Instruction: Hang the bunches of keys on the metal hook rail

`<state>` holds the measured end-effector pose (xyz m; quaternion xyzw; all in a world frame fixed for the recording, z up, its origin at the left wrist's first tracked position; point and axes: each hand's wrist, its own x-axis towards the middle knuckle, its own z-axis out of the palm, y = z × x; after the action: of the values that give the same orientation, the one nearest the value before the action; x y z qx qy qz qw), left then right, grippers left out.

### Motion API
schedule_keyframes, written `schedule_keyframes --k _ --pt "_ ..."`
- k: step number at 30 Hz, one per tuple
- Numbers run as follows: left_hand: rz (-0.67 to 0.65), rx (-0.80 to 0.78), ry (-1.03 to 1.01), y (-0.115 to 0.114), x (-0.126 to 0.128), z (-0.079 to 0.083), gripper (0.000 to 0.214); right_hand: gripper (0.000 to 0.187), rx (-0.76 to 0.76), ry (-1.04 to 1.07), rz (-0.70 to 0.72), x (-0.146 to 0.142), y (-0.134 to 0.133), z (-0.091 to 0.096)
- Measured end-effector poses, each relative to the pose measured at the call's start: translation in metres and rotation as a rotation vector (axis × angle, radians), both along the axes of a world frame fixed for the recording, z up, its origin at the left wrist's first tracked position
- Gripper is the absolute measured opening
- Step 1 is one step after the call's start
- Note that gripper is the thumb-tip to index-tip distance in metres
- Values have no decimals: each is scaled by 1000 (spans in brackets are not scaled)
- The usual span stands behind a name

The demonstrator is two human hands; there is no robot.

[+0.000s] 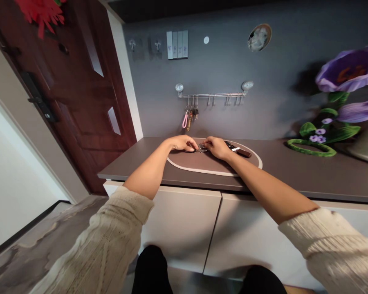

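Both my hands rest on an oval brown mat [202, 165] on the dark counter top [294, 167]. My left hand [181, 143] and my right hand [217, 147] are closed in a pinch on a bunch of keys [202, 148] that lies between them. More of the bunch, with a metal piece and a brown fob [243, 152], trails to the right of my right hand on the mat.
A hook rail [213, 95] on the grey wall carries keys and a pink strap [189, 115]. Purple artificial flowers [343, 106] stand at the right of the counter. A dark red door [79, 94] is at the left. White cabinet doors [184, 228] are below.
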<state>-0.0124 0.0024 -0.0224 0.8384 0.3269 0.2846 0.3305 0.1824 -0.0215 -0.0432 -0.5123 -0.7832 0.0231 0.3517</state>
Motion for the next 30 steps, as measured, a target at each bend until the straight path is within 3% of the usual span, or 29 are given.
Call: schedule_keyframes --k 3,8,18,30 --pt "44 2 25 2 0 -1 18 15 1 -20 -18 -1 0 1" --pt "-7 -49 130 7 -1 0 17 15 -10 -31 -35 -2 -1 1" --pt "67 3 110 10 -1 -2 15 19 -48 -126 -65 -4 -7 6" --pt "161 -143 -347 4 7 5 16 21 -8 16 -17 -7 -14 8"
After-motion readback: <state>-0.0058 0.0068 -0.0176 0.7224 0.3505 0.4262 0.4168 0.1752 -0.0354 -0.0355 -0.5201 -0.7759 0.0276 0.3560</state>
